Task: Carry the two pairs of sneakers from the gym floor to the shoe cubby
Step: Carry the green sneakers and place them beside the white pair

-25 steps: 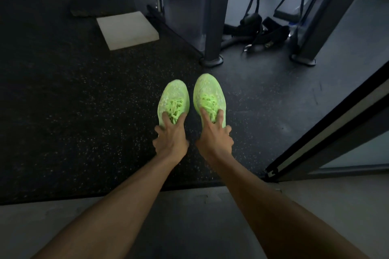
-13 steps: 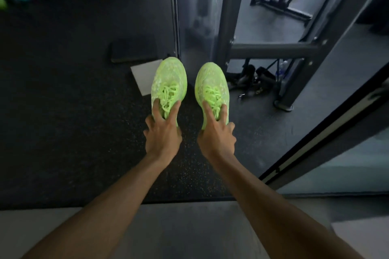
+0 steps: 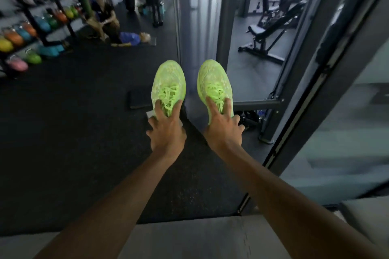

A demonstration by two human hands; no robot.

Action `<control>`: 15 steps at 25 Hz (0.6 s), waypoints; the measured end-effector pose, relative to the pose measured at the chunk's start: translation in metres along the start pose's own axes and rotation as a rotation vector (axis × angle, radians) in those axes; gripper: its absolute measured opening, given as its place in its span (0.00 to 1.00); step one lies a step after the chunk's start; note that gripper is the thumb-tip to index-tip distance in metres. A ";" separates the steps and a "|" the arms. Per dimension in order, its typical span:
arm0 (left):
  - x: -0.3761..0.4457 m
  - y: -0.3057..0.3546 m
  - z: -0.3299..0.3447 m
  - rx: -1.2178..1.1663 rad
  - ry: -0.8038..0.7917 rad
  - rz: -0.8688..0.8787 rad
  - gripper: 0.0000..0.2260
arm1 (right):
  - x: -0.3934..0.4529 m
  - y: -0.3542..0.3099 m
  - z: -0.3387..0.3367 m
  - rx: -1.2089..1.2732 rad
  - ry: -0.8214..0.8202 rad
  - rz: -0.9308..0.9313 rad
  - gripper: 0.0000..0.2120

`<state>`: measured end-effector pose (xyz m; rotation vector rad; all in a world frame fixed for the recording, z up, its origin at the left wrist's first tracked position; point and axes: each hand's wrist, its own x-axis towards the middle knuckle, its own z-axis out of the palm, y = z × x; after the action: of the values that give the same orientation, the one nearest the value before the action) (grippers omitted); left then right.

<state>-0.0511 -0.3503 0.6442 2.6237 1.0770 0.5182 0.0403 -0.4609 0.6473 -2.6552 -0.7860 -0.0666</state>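
Observation:
I hold a pair of neon green sneakers out in front of me, above the dark speckled gym floor. My left hand (image 3: 167,130) grips the left sneaker (image 3: 168,82) at its collar, fingers spread over the laces. The right sneaker (image 3: 213,81) is gripped the same way by my right hand (image 3: 223,130). Both toes point away from me. The heels are hidden behind my hands. No second pair and no shoe cubby are in view.
A grey metal machine frame (image 3: 200,17) stands straight ahead, a weight bench (image 3: 271,33) behind it to the right. A rack of coloured kettlebells (image 3: 25,35) lines the left wall. A person (image 3: 107,21) crouches by it. A dark sliding door frame (image 3: 311,94) runs along the right.
Both sneakers have risen off the floor in my hands. My view has tilted up, showing the kettlebell rack, the person and the bench.

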 end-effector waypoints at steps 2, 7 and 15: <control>-0.019 0.000 -0.020 -0.003 0.010 0.074 0.37 | -0.036 -0.006 -0.019 0.000 0.070 0.072 0.45; -0.086 0.052 -0.042 -0.074 -0.033 0.305 0.38 | -0.125 0.007 -0.062 0.018 0.213 0.291 0.43; -0.288 0.247 -0.038 -0.253 -0.217 0.801 0.37 | -0.330 0.181 -0.185 -0.039 0.474 0.772 0.43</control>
<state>-0.1040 -0.7237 0.7036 2.7029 -0.1379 0.4548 -0.1305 -0.8386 0.7106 -2.6230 0.3961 -0.4795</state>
